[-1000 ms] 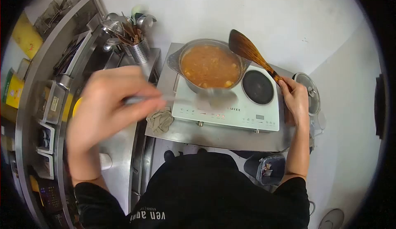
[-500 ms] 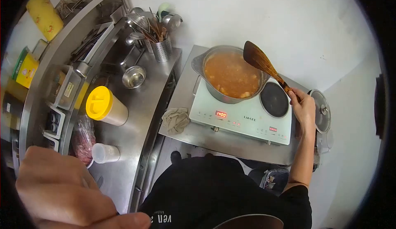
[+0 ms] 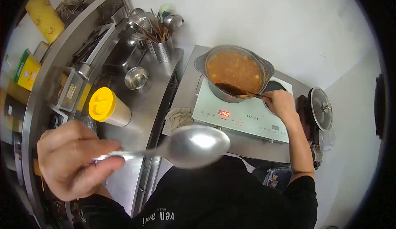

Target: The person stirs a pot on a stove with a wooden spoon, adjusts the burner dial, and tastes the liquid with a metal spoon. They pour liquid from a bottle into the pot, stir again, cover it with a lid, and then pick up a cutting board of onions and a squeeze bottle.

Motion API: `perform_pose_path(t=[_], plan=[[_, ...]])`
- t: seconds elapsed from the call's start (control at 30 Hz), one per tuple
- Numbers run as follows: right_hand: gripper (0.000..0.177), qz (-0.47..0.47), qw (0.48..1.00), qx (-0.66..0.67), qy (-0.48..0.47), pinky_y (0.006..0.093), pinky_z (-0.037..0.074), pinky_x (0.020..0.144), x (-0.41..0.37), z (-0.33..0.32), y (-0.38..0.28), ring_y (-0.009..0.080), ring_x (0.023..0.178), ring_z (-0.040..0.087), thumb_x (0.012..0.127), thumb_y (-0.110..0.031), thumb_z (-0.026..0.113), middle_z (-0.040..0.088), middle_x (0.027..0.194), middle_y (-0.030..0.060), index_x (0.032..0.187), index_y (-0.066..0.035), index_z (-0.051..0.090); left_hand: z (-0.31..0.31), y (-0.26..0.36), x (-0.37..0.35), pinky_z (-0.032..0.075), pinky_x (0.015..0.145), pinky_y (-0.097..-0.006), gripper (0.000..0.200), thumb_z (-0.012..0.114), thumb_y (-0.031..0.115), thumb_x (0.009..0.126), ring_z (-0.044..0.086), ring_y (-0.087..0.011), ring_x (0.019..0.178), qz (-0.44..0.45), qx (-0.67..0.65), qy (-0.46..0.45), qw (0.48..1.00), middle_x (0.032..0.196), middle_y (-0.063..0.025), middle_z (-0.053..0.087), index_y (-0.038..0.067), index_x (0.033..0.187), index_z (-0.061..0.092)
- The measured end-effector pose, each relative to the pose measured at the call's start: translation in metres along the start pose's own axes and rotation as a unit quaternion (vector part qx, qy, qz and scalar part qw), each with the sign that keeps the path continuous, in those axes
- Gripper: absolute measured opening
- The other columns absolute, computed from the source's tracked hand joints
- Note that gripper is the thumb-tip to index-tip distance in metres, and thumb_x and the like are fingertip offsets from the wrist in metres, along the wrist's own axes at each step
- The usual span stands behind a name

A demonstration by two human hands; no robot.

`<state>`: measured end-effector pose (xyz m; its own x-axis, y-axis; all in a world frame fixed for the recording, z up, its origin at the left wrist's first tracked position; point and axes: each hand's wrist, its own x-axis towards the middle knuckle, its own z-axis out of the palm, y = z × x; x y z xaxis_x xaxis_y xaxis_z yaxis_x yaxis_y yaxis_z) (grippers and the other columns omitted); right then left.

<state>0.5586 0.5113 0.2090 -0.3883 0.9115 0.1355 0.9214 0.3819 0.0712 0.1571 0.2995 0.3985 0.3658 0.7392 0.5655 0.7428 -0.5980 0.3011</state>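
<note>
Close to the camera at lower left, my left hand pinches the handle of a metal spoon, whose bowl points right. My right hand is closed round the handle of a dark wooden spatula. The spatula's blade is partly in the orange-brown stew near the pot's front edge. The grey pot sits on the left plate of a pale green double cooktop, whose left display reads 1400. My right hand is over the right plate, covering part of it.
A glass lid stands at the right. A crumpled cloth lies left of the cooktop. On the steel counter are a yellow-lidded container, a metal bowl and a perforated utensil holder. Shelves line the far left.
The spatula has gone from upright above the pot down into the stew, with my right hand lower and further left. My left hand has risen, and the metal spoon now shows in it.
</note>
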Motion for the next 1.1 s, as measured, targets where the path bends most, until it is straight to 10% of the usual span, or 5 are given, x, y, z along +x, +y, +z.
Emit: perform_pose_path(t=[0.57,1.1], plan=[[0.021,0.058,0.998,0.01,0.003,0.0439,0.052,0.067,0.058,0.032,0.042,0.0342,0.072,0.066,0.085,-0.029,0.064,0.067,0.079,0.0163,0.09,-0.012,0.073,0.036,-0.044,-0.014,0.038,0.054,-0.0273,0.018,0.077,0.004,0.066,0.053,-0.0186,0.059,-0.156,0.002,0.04,0.987,0.067,-0.0097,0.058,-0.003,0.08,0.068],[0.019,0.127,0.973,0.125,0.147,0.0395,0.047,0.056,-0.034,-0.07,0.014,0.0333,0.058,0.061,0.085,-0.021,0.065,0.062,0.066,0.0182,0.096,-0.009,0.073,0.294,-0.143,0.091,0.051,0.066,-0.0415,0.022,0.069,0.027,0.081,0.065,-0.0309,0.076,-0.103,0.08,-0.055,0.99,0.081,-0.0094,0.066,0.005,0.081,0.07]])
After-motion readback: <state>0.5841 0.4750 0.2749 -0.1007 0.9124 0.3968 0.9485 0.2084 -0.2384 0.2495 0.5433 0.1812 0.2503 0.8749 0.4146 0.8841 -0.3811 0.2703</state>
